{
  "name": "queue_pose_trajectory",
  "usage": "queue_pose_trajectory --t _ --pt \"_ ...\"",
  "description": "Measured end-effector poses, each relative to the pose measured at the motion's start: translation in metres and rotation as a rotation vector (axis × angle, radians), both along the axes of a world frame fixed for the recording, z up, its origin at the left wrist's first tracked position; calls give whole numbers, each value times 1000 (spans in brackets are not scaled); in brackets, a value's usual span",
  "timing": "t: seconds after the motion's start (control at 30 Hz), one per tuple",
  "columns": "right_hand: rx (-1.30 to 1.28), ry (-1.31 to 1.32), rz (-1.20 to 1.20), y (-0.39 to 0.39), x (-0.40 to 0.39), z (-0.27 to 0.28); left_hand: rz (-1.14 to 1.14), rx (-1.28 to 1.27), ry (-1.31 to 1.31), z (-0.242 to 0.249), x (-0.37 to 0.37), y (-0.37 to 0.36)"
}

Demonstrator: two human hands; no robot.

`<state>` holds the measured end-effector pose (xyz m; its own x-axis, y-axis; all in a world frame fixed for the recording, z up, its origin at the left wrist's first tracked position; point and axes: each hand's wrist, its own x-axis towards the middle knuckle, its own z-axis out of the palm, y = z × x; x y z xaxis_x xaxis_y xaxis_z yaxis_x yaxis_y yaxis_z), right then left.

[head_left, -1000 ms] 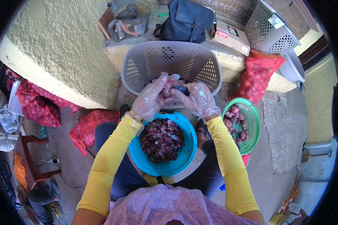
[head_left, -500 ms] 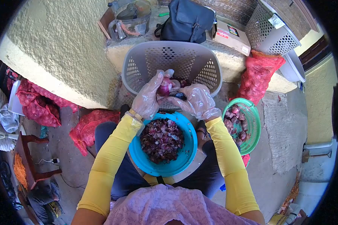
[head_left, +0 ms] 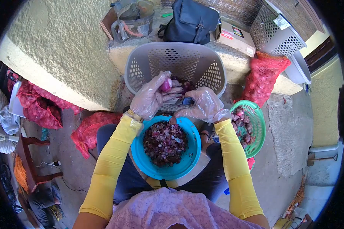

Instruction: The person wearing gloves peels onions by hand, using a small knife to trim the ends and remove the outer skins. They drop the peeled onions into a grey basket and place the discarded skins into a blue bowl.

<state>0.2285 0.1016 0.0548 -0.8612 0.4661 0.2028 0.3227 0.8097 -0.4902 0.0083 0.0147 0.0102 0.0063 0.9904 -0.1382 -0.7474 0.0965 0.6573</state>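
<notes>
In the head view, my left hand, in a clear plastic glove, is closed around a peeled purple onion. My right hand, also gloved, grips what looks like a small dark knife, mostly hidden by the fingers. The hands are slightly apart, above the near rim of a grey perforated basket with some onions at its bottom. Below them, a blue basin between my legs holds a heap of onion skins. A reddish-brown skin piece shows at the basin's far side.
At right stands a green colander of unpeeled onions, with a red mesh sack behind it. More red sacks lie left. A black backpack, a cardboard box and a clear bucket sit on the ledge.
My right hand has moved slightly right and down, away from the onion. My left hand has turned, and the onion sits higher in its fingers. A skin piece has appeared over the basin.
</notes>
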Motion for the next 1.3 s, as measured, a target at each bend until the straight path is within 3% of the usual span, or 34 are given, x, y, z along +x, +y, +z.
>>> queue_pose_trajectory --t 0.17,0.23,0.33,0.53,0.77,0.93,1.07,1.3 --pt "-259 8 -178 -8 -7 8 -78 3 188 3 -4 -3" --pt "-398 302 -261 -5 -10 -2 -45 28 179 13 6 -4" --pt "-289 245 -267 -3 -8 -1 -97 -42 238 23 8 -8" --pt "-334 158 -189 -4 -8 0 -205 -138 466 22 10 -10" --pt "-207 125 -173 -2 -9 -7 -216 -138 508 11 1 -6" --pt "-69 78 -124 -7 -9 1 -135 -187 401 10 11 -5" --pt "-127 50 -80 -10 -11 6 -168 -121 435 -18 -2 2" --pt "-31 52 -65 -9 -12 0 -191 -137 451 2 2 -4"
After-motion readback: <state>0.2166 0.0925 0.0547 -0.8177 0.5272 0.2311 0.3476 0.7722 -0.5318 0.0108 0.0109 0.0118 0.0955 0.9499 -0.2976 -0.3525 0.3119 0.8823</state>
